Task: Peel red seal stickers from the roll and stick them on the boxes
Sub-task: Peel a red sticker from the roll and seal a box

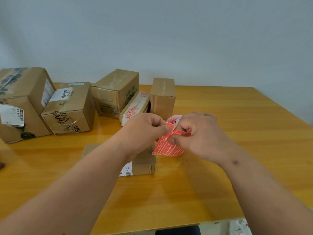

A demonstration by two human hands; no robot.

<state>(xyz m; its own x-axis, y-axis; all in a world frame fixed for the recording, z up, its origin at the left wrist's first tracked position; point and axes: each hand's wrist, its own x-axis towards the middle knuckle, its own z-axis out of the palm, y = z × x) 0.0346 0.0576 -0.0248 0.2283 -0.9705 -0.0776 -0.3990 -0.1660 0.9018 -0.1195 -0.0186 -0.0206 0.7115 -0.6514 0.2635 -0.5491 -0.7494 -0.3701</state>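
wooden table with boxes; my left hand and right hand both pinch the red sticker roll.

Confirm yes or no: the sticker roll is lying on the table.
No: both hands, left and right, hold the sticker roll up above the table.

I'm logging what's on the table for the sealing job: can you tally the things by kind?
Cardboard boxes: 6 (five at the back, one flat box under the hands)
Red sticker rolls: 1, held in both hands (left hand, right hand)
Total: 7
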